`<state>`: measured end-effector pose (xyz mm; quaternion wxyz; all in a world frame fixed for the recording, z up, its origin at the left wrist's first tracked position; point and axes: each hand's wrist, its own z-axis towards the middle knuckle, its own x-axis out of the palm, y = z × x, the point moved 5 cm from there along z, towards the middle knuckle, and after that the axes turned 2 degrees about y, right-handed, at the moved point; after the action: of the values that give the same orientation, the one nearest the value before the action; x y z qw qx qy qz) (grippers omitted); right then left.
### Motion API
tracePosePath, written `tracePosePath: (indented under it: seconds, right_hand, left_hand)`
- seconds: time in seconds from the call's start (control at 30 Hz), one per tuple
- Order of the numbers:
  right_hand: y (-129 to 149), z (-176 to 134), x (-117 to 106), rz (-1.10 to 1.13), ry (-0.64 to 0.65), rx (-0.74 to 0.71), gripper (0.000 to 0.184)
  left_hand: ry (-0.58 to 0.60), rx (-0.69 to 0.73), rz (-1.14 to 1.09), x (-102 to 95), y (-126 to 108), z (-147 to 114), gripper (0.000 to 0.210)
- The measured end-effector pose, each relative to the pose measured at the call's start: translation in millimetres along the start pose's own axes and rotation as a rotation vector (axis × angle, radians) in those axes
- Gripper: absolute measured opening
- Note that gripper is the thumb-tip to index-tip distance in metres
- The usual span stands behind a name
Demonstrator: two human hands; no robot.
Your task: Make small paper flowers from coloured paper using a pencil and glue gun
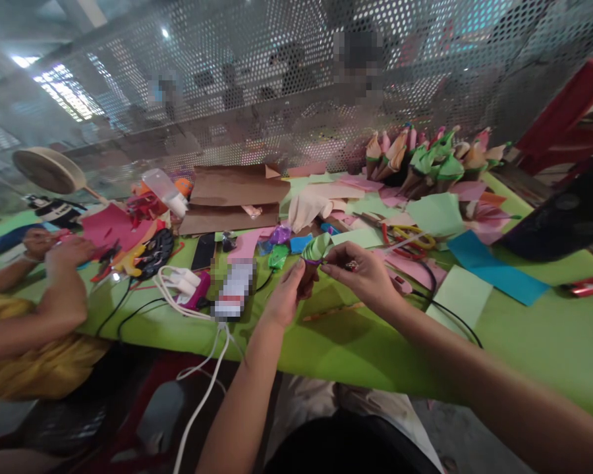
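Observation:
My left hand [287, 289] is closed around a small paper ice cream cone [317, 247], which has a pale green pleated top and a brown lower part mostly hidden by my fingers. A thin purple strip [312, 261] runs around the cone where green meets brown. At the strip's right end, the thumb and fingers of my right hand [358, 268] are pinched together, close against the cone. Below my hands a pencil [333, 312] lies on the green tabletop [340, 355].
Finished paper cones [437, 158] stand bunched at the back right. Paper sheets, scissors [410, 238], a phone [234, 289] and a power strip [195, 289] with trailing cables surround the work spot. On the left, a co-worker's hands [66, 253] handle pink paper. Behind rises a perforated metal panel [296, 118].

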<state>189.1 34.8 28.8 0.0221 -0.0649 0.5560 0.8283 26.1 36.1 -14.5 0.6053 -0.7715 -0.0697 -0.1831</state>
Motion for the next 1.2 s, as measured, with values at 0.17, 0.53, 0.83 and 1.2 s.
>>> tracePosePath:
  seconds: [0.17, 0.53, 0.83, 1.2]
  right_hand:
    - [8, -1, -2, -0.134, -0.022, -0.072, 0.022]
    - [12, -1, -2, -0.247, -0.008, -0.125, 0.028]
    - [13, -1, -2, -0.255, 0.001, -0.125, 0.029]
    - [10, -1, -2, -0.162, -0.018, -0.123, 0.020]
  left_hand:
    - [-0.004, 0.016, 0.087, -1.1, 1, -1, 0.057]
    - [0.015, 0.008, 0.112, 3.8, -2, -5, 0.059]
    - [0.002, -0.016, 0.104, 3.7, -1, -6, 0.047]
    - [0.020, 0.017, 0.109, 1.3, 0, -2, 0.058]
